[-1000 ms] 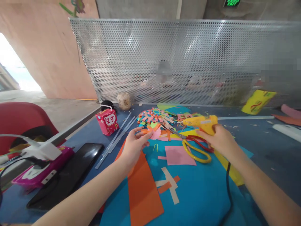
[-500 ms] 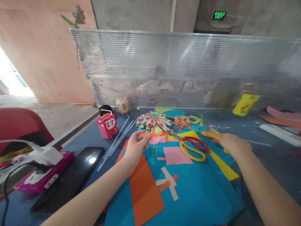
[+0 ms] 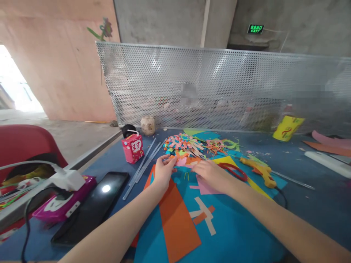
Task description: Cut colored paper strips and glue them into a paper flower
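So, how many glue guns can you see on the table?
1. The yellow glue gun lies right of the red scissors handle, beyond the right forearm. I see no other, but the paper or arms may hide one.

A black phone [image 3: 91, 208] lies beside a purple power strip [image 3: 64, 202].

left hand [image 3: 163, 171]: bare, slim tapering fingers | right hand [image 3: 210, 174]: bare, fingernails too small to make out | left forearm [image 3: 123, 221]: bare, slender, smooth, narrow at the wrist | right forearm [image 3: 270, 208]: bare, slender, smooth, wider toward the near right | upper arms: outside the view
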`<state>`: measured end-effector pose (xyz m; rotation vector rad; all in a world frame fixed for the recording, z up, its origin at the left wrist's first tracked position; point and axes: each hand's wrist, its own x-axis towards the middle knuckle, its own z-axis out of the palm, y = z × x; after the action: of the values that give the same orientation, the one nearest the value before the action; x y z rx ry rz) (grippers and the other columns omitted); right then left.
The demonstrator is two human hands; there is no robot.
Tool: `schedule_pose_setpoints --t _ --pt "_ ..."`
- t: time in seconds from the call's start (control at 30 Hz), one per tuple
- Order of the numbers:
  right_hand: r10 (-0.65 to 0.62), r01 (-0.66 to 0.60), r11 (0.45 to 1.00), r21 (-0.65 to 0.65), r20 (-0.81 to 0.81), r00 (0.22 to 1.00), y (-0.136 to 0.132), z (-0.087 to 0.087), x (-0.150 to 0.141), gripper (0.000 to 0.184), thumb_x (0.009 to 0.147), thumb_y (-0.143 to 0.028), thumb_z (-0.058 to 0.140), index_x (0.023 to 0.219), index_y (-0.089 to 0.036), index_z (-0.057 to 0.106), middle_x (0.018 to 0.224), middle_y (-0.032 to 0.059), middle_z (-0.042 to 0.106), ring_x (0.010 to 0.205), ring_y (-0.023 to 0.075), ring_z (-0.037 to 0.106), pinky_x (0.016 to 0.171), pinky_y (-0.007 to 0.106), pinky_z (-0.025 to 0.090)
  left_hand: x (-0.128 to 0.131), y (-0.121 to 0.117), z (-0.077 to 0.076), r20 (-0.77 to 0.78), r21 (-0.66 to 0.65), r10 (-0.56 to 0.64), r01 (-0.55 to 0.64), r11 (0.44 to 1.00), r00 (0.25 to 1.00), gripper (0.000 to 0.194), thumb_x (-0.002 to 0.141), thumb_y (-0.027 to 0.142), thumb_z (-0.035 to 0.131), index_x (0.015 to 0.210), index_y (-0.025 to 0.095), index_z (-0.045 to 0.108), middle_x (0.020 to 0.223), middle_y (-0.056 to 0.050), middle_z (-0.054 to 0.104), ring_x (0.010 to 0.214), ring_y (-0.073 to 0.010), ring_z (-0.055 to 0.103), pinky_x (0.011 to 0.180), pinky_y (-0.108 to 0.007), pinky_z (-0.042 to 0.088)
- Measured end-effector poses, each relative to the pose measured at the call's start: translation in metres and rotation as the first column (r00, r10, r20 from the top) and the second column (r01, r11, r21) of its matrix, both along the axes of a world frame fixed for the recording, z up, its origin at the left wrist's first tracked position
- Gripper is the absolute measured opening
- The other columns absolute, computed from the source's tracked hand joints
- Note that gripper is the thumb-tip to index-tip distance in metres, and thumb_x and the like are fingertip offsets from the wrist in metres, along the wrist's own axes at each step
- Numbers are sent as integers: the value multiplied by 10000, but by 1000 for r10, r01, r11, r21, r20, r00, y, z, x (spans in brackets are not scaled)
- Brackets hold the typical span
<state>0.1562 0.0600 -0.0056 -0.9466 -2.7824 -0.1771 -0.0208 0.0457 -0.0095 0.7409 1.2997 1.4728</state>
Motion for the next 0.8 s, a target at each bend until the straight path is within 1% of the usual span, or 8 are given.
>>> schedule_pose_setpoints --t 0.1,0.2,0.33,0.47,0.57,0.67,0.73,0.8 --pt "149 -150 985 83 16 989 5 -6 -4 230 882 -155 524 1110 -160 545 1105 58 570 1024 200 535 876 421 449 1 0 0 25 5 -2 2 1000 1000 326 851 297 516 1140 148 508 1128 -91 554 948 -201 574 786 -406 499" --pt "240 -239 960 145 14 971 12 -11 -2 319 897 -108 468 1206 -180 498 1067 59 609 1040 205 523 896 417 428 1 0 2 52 19 -7 6 1000 999 325 851 296 517 1140 148 508 1125 -90 555 944 -199 576 783 -403 501" --pt "309 -300 936 183 -25 951 14 -18 -3 275 930 -220 411 1155 -146 553 898 84 648 941 228 556 806 407 461 -1 0 4 83 29 -4 2 1000 997 325 850 294 518 1140 148 508 1121 -89 556 940 -198 577 780 -401 502" --pt "307 -284 945 162 -137 942 12 -20 -6 356 916 -368 424 1054 -97 609 850 140 634 850 261 574 728 427 472 -2 1 6 102 23 4 -6 1000 995 325 850 293 518 1140 148 507 1119 -88 557 937 -197 578 778 -399 503" --pt "262 -254 965 65 -248 933 9 -19 -5 370 863 -441 501 983 -118 634 825 135 634 826 269 583 737 444 474 -2 1 8 109 14 9 -10 1000 994 324 850 292 518 1140 148 507 1117 -88 558 934 -196 578 775 -398 504" --pt "128 -179 980 -83 -424 897 4 -19 -4 237 883 -349 483 947 -171 626 911 115 643 906 259 586 818 461 460 -2 1 10 112 8 11 -12 1000 994 323 850 290 518 1140 147 507 1113 -88 559 929 -194 580 771 -395 506" --pt "-11 -132 968 -216 -557 830 1 -17 -3 172 886 -263 460 983 -195 585 966 96 637 922 227 598 812 430 487 -1 1 11 113 3 11 -11 1000 994 322 850 289 518 1139 147 507 1109 -87 560 924 -193 581 767 -392 507" --pt "-160 -131 921 -367 -663 731 -2 -15 -2 154 869 -252 466 1001 -196 522 930 82 634 844 202 632 674 356 548 -1 1 11 114 -4 7 -7 1000 993 318 850 287 519 1135 146 509 1101 -85 563 915 -189 583 760 -387 509"
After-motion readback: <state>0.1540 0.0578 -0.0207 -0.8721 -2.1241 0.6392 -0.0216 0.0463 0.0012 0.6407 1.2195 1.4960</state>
